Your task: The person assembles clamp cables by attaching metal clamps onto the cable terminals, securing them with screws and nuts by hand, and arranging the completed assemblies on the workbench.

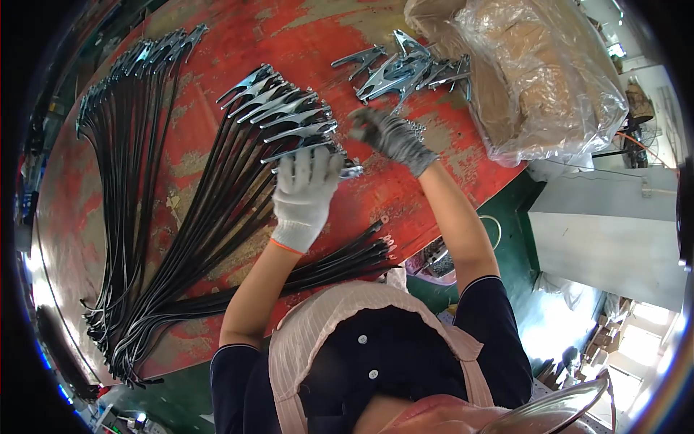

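My left hand (pixel 307 188), in a white knit glove with an orange cuff, closes over a metal spring clamp (pixel 351 172) at the near end of a row. The other silvery clamps (pixel 278 105) in that row lie side by side, with black cables (pixel 210 188) running from them toward the lower left. My right hand (pixel 394 141), in a grey glove, is raised to the right of the row, its fingers bent and blurred by motion. Whether it holds anything does not show. Beside it are small shiny metal pieces (pixel 416 130), partly hidden.
A heap of loose clamps (pixel 405 71) lies at the back of the worn red table (pixel 238 36). A carton lined with clear plastic (pixel 535 79) stands at the right. More clamps on cables (pixel 144 54) are at far left. Cable ends with ring terminals (pixel 387 242) lie near me.
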`<state>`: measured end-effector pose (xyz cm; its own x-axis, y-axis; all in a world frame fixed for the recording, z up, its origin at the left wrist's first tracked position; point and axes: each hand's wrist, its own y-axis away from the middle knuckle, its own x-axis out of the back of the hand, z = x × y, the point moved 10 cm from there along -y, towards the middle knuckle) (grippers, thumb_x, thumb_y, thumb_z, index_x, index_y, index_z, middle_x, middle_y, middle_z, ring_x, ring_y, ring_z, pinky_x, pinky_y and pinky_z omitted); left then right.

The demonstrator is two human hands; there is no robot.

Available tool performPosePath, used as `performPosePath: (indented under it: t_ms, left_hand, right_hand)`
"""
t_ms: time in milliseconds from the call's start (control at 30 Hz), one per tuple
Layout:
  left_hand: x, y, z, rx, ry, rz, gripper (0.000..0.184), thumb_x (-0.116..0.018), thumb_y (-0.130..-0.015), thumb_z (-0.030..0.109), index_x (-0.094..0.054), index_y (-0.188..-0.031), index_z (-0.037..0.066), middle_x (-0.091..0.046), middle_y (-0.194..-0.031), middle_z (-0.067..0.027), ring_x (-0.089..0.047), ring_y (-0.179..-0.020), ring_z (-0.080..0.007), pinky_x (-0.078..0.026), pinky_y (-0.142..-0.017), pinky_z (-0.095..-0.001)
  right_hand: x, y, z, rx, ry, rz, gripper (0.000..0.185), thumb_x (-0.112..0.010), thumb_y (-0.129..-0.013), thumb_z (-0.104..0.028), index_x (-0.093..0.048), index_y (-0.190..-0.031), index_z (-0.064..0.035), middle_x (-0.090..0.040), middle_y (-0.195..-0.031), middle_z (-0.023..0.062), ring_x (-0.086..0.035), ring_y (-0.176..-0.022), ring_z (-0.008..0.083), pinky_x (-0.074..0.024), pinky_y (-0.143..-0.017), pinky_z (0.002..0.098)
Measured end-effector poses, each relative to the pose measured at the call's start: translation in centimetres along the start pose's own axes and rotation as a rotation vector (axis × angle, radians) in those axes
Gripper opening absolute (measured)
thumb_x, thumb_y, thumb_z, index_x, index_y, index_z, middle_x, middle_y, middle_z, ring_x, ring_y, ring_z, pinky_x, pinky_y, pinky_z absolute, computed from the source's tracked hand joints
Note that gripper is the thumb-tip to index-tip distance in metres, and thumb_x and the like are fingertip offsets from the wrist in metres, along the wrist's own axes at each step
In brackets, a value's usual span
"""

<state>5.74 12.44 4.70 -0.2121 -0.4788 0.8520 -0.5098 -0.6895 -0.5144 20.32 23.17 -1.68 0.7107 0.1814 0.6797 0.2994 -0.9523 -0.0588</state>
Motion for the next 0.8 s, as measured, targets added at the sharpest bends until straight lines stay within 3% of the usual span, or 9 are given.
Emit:
performPosePath:
  t_ms: [67,133,233,367,500,600,633,733,800]
  left_hand:
    - [-0.4,-0.1,-1.1,0.046,0.002,-0.006,0.05,-0.074,-0.073,0.027,-0.06,-0.12,0.023,-0.059,-0.117,-0.0035,-0.054,-0.112,-0.0255,-0.044,-0.094,-0.0512]
    - [-2.3,0.9,-1.1,0.096,0.037,-0.021,0.057,-0.076,-0.072,0.031,-0.059,-0.126,0.023,-0.056,-0.129,-0.0034,-0.05,-0.122,-0.0269,-0.037,-0.104,-0.0568]
    - [-2.8,1.2,-1.1,0.09,0.024,-0.002,0.063,-0.076,-0.072,0.034,-0.056,-0.131,0.022,-0.052,-0.136,-0.0027,-0.046,-0.128,-0.0264,-0.035,-0.107,-0.0555]
    - [-3.4,1.4,-0.8,0.049,0.034,-0.03,0.071,-0.076,-0.073,0.038,-0.053,-0.137,0.021,-0.044,-0.147,-0.0028,-0.035,-0.137,-0.0259,-0.028,-0.113,-0.0552]
    - [-3.2,1.4,-0.6,0.042,0.013,-0.017,0.077,-0.077,-0.07,0.041,-0.052,-0.14,0.021,-0.042,-0.151,-0.0028,-0.031,-0.141,-0.0262,-0.024,-0.116,-0.0543]
    - [-2.8,1.9,-0.5,0.052,0.06,-0.058,0.076,-0.076,-0.071,0.044,-0.052,-0.14,0.021,-0.042,-0.151,-0.0037,-0.031,-0.142,-0.0276,-0.023,-0.116,-0.0541]
    - [-2.6,2.6,-0.4,0.059,0.085,-0.088,0.076,-0.076,-0.071,0.045,-0.053,-0.14,0.02,-0.042,-0.15,-0.0041,-0.03,-0.142,-0.0278,-0.023,-0.116,-0.0542]
    - [0.3,4.3,0.2,0.057,0.182,-0.103,0.071,-0.074,-0.073,0.043,-0.056,-0.136,0.018,-0.045,-0.147,-0.0071,-0.033,-0.141,-0.0295,-0.026,-0.114,-0.0557]
    - [2.5,6.0,0.1,0.085,0.295,-0.133,0.065,-0.075,-0.073,0.038,-0.059,-0.132,0.016,-0.049,-0.142,-0.0094,-0.04,-0.135,-0.0321,-0.032,-0.11,-0.0563]
  right_hand:
    - [5.3,-0.2,1.0,0.016,0.308,0.207,0.033,-0.074,-0.086,-0.025,-0.065,-0.115,-0.0116,-0.067,-0.094,0.0083,-0.065,-0.078,0.0235,-0.0548,-0.079,0.0362]
    - [10.2,-0.3,3.8,-0.078,0.12,0.37,0.034,-0.075,-0.084,-0.027,-0.067,-0.115,-0.0153,-0.066,-0.103,0.008,-0.064,-0.09,0.0282,-0.0528,-0.086,0.0379]
    - [12.1,-1.1,3.0,-0.029,0.732,0.37,0.034,-0.074,-0.081,-0.025,-0.068,-0.114,-0.019,-0.063,-0.116,0.0056,-0.058,-0.11,0.0281,-0.0476,-0.097,0.0414]
    - [7.4,-3.0,0.0,0.265,0.891,0.151,0.046,-0.071,-0.081,-0.032,-0.063,-0.125,-0.0238,-0.053,-0.133,0.0062,-0.047,-0.126,0.0298,-0.0388,-0.106,0.0508]
    - [3.1,-6.1,0.4,-0.034,1.159,-0.072,0.044,-0.067,-0.083,-0.036,-0.065,-0.124,-0.0195,-0.051,-0.14,0.0078,-0.041,-0.136,0.0305,-0.0339,-0.112,0.0501]
    - [3.0,-6.4,-0.2,-0.075,1.104,-0.106,0.045,-0.067,-0.084,-0.038,-0.064,-0.125,-0.0191,-0.051,-0.14,0.0108,-0.042,-0.135,0.0324,-0.0354,-0.112,0.0498]
    - [2.7,-6.6,-0.3,0.069,1.18,0.098,0.042,-0.069,-0.083,-0.039,-0.068,-0.12,-0.0187,-0.054,-0.135,0.0127,-0.049,-0.129,0.0327,-0.0419,-0.106,0.0465]
    - [2.3,-6.9,2.3,-0.092,0.931,-0.16,0.037,-0.072,-0.082,-0.037,-0.071,-0.114,-0.0191,-0.058,-0.13,0.0132,-0.055,-0.121,0.0321,-0.0462,-0.101,0.043]
    - [3.7,-6.6,2.7,0.047,0.668,0.002,0.031,-0.074,-0.079,-0.032,-0.072,-0.106,-0.0187,-0.063,-0.119,0.0139,-0.06,-0.112,0.0314,-0.0491,-0.094,0.0436]
